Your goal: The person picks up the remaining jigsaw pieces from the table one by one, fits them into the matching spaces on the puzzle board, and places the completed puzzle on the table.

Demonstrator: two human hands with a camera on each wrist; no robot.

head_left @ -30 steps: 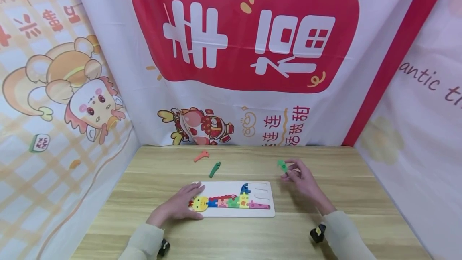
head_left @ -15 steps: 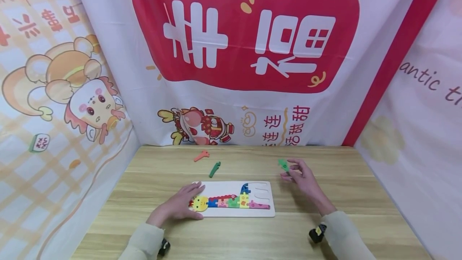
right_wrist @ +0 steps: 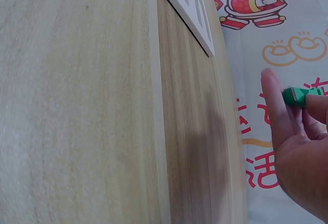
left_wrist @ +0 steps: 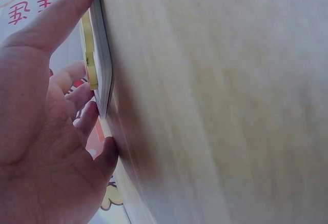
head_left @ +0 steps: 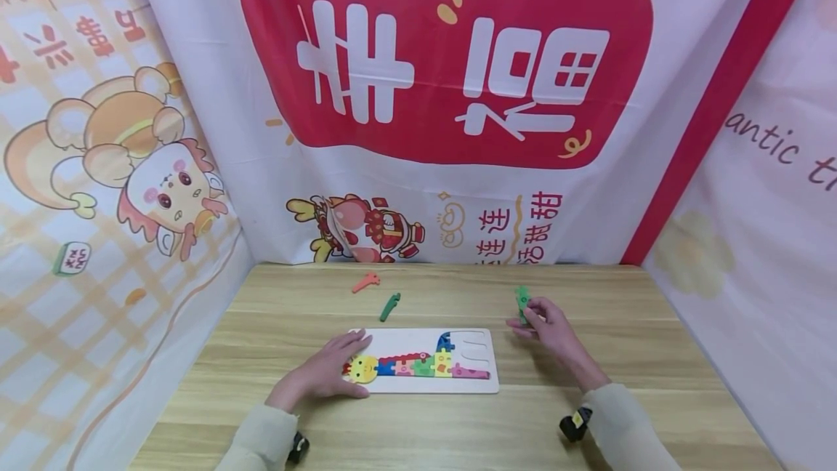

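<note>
A white giraffe puzzle board [head_left: 405, 341] lies flat on the table. My left hand [head_left: 325, 365] rests on its left end beside the giraffe's yellow head [head_left: 362, 369], thumb at the near edge and fingers spread toward the far edge. In the left wrist view the thumb [left_wrist: 61, 19] lies along the board's side. Raised to the right of the board, my right hand [head_left: 554, 331] pinches a green puzzle piece [head_left: 522, 297] between thumb and fingers. The right wrist view shows the piece [right_wrist: 296, 96] partly covered by the thumb. Coloured pieces fill part of the giraffe; outlined recesses [head_left: 472, 344] show at the right end.
Behind the board lie two loose pieces, a dark green one [head_left: 390, 307] and an orange-red one [head_left: 366, 283]. The wooden table [head_left: 418, 431] meets printed cloth [head_left: 445, 64] at the back and both sides.
My right hand has turned the green puzzle piece more upright and shifted it slightly right. The left hand and the board have stayed in place.
</note>
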